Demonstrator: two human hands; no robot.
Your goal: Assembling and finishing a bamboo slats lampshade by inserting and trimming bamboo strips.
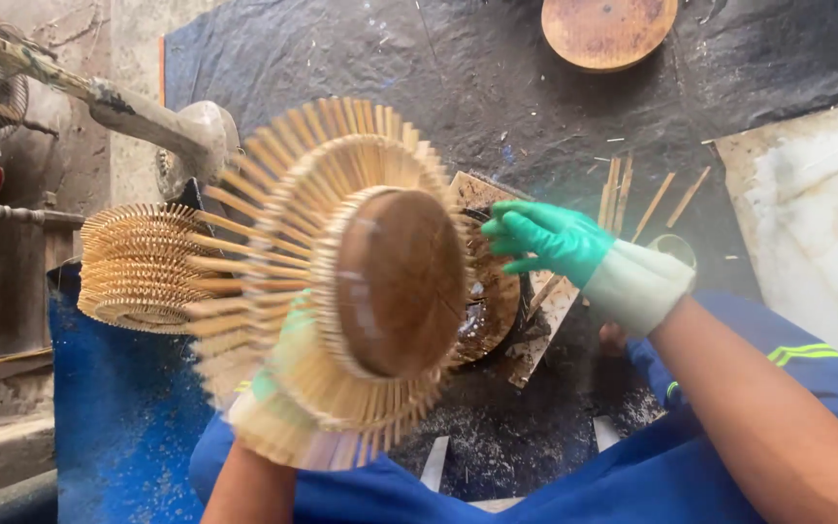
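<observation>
Only one view here, looking down from the head camera. The left hand (278,374) is mostly hidden behind a round bamboo-stick basket (341,281), you just catch bits of green glove through the sticks, so it seems to be gripping the basket from behind, though I can't tell exactly how the fingers sit. The basket is up in the air, tilted so its round wooden base (400,281) faces the camera, with the sticks fanning out all around it.

The right hand (545,243), in a green glove with a white cuff, is just right of the basket's rim, fingers curled loosely and not holding anything. It hovers over a dark, grimy round disc (492,306) sitting on a wooden board (540,330).

To the left, a stack of finished baskets (138,267) stands next to some old machine (162,126). A few loose bamboo sticks (623,194) lie on the dark tarp (458,78) past the right hand, and a round wooden disc (608,29) lies at the top. A pale slab (817,213) is off to the right.
</observation>
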